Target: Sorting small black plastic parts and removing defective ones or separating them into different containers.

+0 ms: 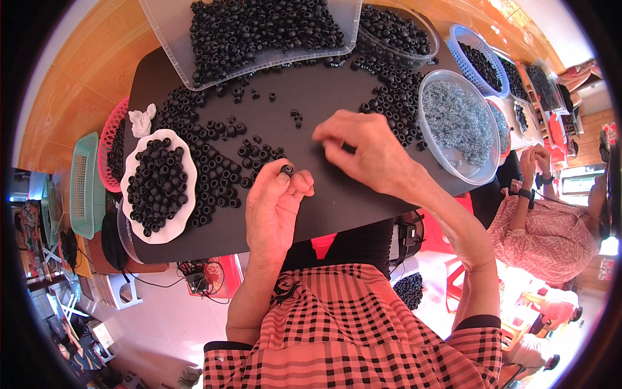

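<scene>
My left hand (275, 207) is raised over the table's near edge, pinching a small black hollow cap (286, 169) between thumb and fingers, its round opening facing up. To its right, my right hand (369, 149) hangs above the dark tabletop with fingers bent and drawn together; whatever they hold, if anything, is hidden. Loose black caps (217, 168) lie heaped left of my left hand. Two or so more (297, 118) sit apart beyond both hands. Beyond my right hand is another spread of black caps (392, 97).
A white scalloped dish (183, 217) of caps stands left, by crumpled tissue (142, 121). A large clear bin (175, 61) of caps is at the back. Right are a clear bowl (431, 146) of small silvery pieces and a blue basket (459, 35). Another person (544, 227) sits right.
</scene>
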The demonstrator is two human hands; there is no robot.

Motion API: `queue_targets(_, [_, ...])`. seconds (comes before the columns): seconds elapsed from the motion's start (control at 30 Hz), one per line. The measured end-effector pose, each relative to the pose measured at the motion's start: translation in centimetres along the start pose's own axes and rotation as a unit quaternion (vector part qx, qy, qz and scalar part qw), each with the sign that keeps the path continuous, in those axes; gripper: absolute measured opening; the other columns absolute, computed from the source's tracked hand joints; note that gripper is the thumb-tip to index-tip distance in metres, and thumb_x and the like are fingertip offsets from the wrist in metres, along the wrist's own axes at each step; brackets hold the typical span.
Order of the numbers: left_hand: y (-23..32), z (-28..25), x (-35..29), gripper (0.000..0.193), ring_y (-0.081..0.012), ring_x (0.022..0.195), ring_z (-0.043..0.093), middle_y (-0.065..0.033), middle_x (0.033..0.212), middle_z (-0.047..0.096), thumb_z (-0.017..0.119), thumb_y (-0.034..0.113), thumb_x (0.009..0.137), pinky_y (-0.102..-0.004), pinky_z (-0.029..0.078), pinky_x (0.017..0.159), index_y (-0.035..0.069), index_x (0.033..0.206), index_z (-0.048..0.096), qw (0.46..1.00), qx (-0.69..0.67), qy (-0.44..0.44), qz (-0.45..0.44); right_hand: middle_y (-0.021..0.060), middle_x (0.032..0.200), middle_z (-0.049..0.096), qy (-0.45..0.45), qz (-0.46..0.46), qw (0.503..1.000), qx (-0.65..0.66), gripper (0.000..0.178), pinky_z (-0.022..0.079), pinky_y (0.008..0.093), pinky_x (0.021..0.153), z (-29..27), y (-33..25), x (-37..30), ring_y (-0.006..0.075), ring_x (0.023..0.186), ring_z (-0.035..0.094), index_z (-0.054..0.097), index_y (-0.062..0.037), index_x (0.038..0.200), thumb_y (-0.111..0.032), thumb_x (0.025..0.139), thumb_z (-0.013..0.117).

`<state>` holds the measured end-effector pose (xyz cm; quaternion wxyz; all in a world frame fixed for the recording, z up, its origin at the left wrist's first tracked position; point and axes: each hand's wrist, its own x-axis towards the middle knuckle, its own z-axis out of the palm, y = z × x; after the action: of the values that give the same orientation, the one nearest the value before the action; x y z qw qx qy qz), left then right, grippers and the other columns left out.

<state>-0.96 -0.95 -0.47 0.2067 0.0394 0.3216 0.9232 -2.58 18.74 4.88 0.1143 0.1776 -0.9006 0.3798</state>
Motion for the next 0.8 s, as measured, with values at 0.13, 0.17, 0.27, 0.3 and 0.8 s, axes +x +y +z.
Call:
queue_targets(0.13, [0.1,0.1,0.1,0.023,-0.0253,0.094,0.058,-0.0110,0.084,0.063,0.049,0.011,0.096,-0.0354,0.047,0.084,-0.002,0.113,0.056,1.000,0.001,-0.001,-0.007,0.0103,0.082,0.058,-0.081,-0.040,0.979,-0.184,0.011,0.044,0.0407,0.072,0.8,-0.5,-0.3,0.0285,0.076,0.061,0.063,-0.0048,0.087,-0.007,0.076,0.066])
queue_targets(0.17, [0.2,0.2,0.1,0.023,-0.0254,0.094,0.058,-0.0110,0.084,0.063,0.049,0.010,0.096,-0.0354,0.047,0.084,-0.002,0.113,0.056,1.000,-0.001,-0.001,-0.009,0.0100,0.082,0.058,-0.097,-0.038,0.971,-0.215,0.012,0.043,0.0404,0.072,1.0,-0.6,-0.3,0.0284,0.077,0.061,0.063,-0.0053,0.087,-0.007,0.075,0.067])
queue_targets(0.27, [0.3,0.8,0.0,0.023,-0.0243,0.092,0.057,-0.0097,0.080,0.061,0.051,0.013,0.095,-0.0353,0.045,0.082,-0.003,0.111,0.055,1.000,0.008,0.017,-0.013,0.0096,0.081,0.057,-0.105,-0.035,0.962,-0.249,0.014,0.044,0.0407,0.072,1.4,-0.8,-0.1,0.0287,0.075,0.061,0.063,-0.0061,0.086,-0.007,0.074,0.068])
queue_targets(0.3, [0.3,0.9,0.0,0.023,-0.0238,0.091,0.057,-0.0090,0.078,0.060,0.053,0.014,0.094,-0.0353,0.044,0.080,-0.004,0.109,0.055,0.999,0.014,0.026,-0.014,0.0100,0.082,0.058,-0.093,-0.027,0.970,-0.223,0.013,0.045,0.0399,0.071,1.4,-0.7,0.0,0.0282,0.075,0.062,0.063,-0.0053,0.085,-0.007,0.073,0.068])
queue_targets(0.8, [0.2,1.4,0.0,0.028,-0.0177,0.087,0.057,-0.0086,0.089,0.060,0.050,0.014,0.095,-0.0329,0.046,0.081,-0.007,0.113,0.055,0.998,0.060,0.028,-0.008,0.0085,0.094,0.064,-0.024,0.147,0.898,0.415,0.018,0.055,0.0242,0.071,1.6,-1.7,-1.0,0.0132,0.077,0.066,0.070,0.0043,0.096,0.008,0.083,0.059])
